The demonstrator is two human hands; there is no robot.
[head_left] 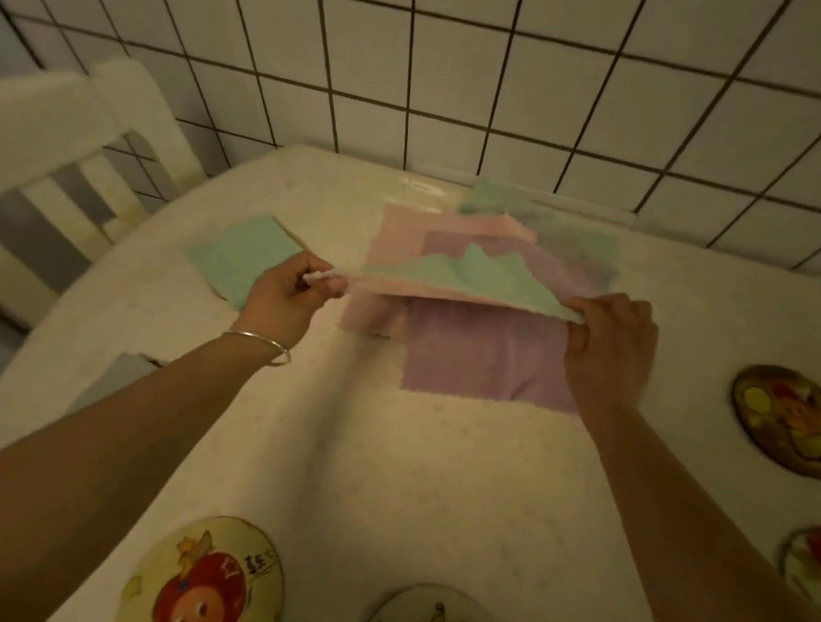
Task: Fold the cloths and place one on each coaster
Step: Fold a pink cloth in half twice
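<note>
Nearest the lens, round picture coasters (203, 590) lie bare along the near edge of the table (379, 462), with more coasters (793, 420) bare at the right. Farther out, the left hand (286, 295) pinches one corner of a green cloth (474, 277) between thumb and curled fingers, and the right hand (611, 345) pinches the opposite corner, so the cloth hangs taut between them, raised above the pile. Under it lie a pink cloth (397, 236) and a purple cloth (485, 361), flat and overlapping; a folded green cloth (244, 254) rests just left of the left hand, seemingly on a coaster.

To fold well, the person would likely keep both pinches level, bring the held edge evenly onto the far edge so corners meet, and check that the pink layer below does not lift with it, since its edge sits close to the fingers.
</note>
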